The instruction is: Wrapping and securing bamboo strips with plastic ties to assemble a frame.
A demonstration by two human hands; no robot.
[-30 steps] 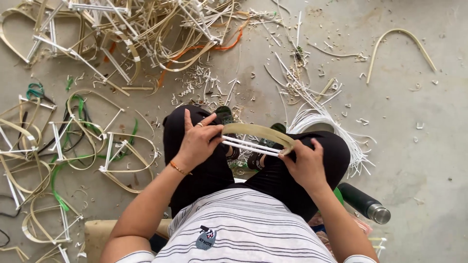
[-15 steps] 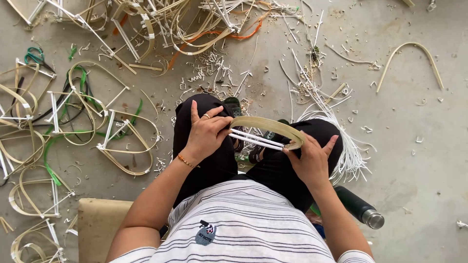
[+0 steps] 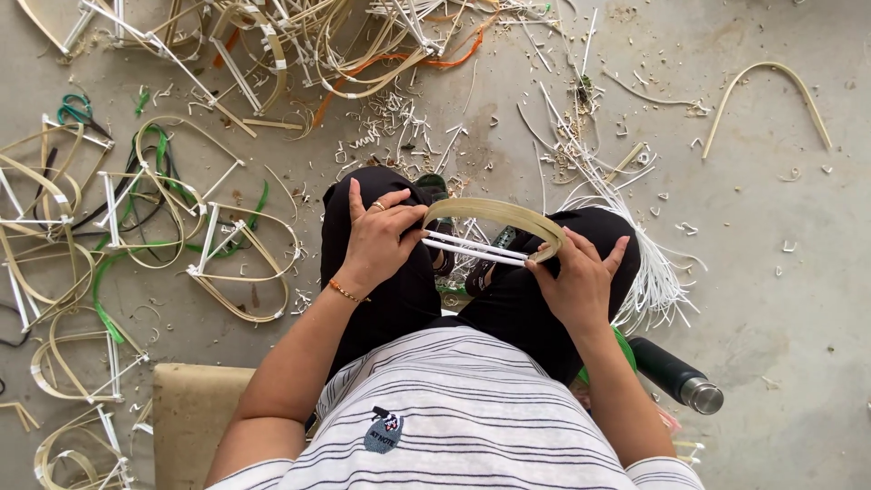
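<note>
Two hands are working one small frame here, right over the person's lap. The left hand (image 3: 381, 238) is pinching the left end of a curved bamboo strip (image 3: 494, 214), thumb and forefinger closing on it where the white sticks (image 3: 476, 249) meet the bend, with the other fingers fanning upward. The right hand (image 3: 581, 277) is gripping the other end of the strip, fingers spreading out a bit while the thumb side is pressing against the bow. The strip is arching like a little bridge and the two white sticks are running straight across underneath it, from one hand to the other, sitting between the knees in black trousers.

Around them it's pretty messy. A bundle of loose white sticks (image 3: 649, 272) is lying on the concrete floor (image 3: 780, 299) just beside the right knee. A dark bottle with a metal cap (image 3: 676, 377) is lying near the right elbow. Finished bows with white crossbars and green ties (image 3: 163, 227) are piling up off to the left, and a lone bent strip (image 3: 767, 95) is sitting well apart at the upper right. Shavings are scattering everywhere.
</note>
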